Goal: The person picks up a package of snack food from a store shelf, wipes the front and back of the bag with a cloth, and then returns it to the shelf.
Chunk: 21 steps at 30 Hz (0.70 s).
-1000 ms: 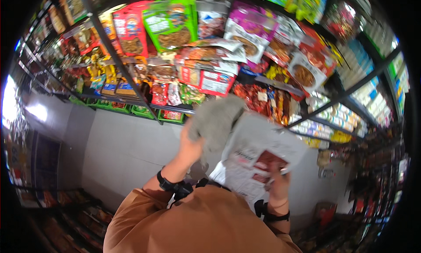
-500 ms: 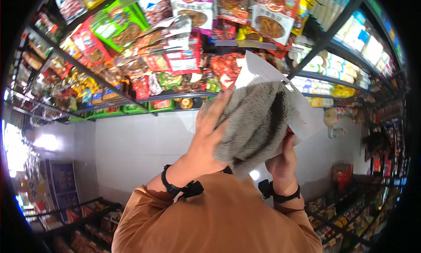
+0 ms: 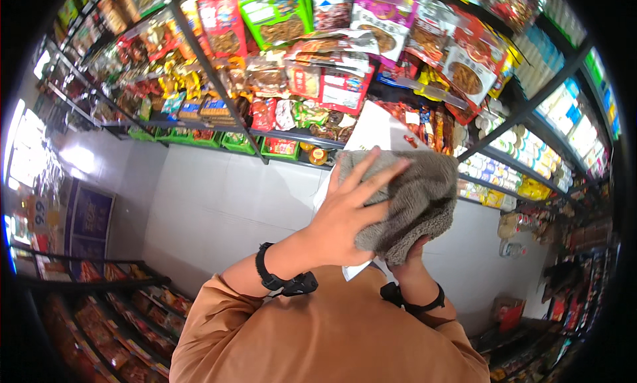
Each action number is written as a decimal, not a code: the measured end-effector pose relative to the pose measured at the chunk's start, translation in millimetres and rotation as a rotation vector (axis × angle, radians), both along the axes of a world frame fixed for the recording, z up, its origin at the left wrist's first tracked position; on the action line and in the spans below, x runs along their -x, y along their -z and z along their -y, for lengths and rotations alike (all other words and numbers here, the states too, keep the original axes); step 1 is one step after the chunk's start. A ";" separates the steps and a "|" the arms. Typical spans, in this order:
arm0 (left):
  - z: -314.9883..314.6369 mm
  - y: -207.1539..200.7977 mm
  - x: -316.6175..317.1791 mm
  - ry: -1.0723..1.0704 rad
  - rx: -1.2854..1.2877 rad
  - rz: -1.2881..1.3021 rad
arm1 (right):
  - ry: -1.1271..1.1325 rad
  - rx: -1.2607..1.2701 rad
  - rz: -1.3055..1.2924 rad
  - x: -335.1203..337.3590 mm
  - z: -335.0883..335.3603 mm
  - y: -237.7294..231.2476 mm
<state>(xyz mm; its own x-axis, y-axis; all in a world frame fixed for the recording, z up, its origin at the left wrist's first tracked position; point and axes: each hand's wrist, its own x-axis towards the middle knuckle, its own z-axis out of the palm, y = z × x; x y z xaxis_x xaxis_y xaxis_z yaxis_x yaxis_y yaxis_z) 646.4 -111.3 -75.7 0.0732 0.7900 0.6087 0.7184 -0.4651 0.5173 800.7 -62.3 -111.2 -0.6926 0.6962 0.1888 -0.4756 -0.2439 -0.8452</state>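
My left hand (image 3: 345,217) presses a thick grey cloth (image 3: 431,184) with its fingers spread across it; the thumb is hidden. Under the cloth lies a flat white package (image 3: 385,124) with some red on its face. Its upper corner sticks out above the cloth and a lower corner shows near my chest. My right hand (image 3: 413,258) grips the package from below at its right side, its fingers partly covered by the cloth. Both hands are held in front of my chest, and a black strap circles each wrist.
Ahead stands a dark metal shelf rack (image 3: 215,77) packed with bagged snacks, including a green bag (image 3: 275,14) and a red bag (image 3: 222,21). White and yellow goods (image 3: 504,144) fill the right shelves. Low racks (image 3: 113,316) stand behind at left; pale floor (image 3: 212,210) lies below.
The grey cloth has shifted over the package and now lies bunched toward its right side. The package has tilted, and my view has turned so the shelves sit further right.
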 end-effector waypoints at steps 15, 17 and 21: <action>100.3 36.2 43.5 0.069 -0.158 0.376 | 0.017 -0.005 0.033 33.9 102.4 19.5; 111.0 19.1 24.0 -0.029 -0.223 0.152 | 0.055 0.001 0.002 27.9 100.9 13.6; 110.1 16.9 35.5 -0.201 -0.249 -0.002 | 0.059 0.014 -0.033 17.4 101.3 15.2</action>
<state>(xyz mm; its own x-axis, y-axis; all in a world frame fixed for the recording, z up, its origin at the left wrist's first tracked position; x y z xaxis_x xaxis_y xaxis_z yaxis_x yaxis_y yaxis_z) 610.9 -221.4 -92.6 -0.0673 0.6158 0.7851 0.8096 -0.4262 0.4037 783.3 -163.6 -126.4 -0.6441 0.7382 0.2006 -0.5167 -0.2265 -0.8257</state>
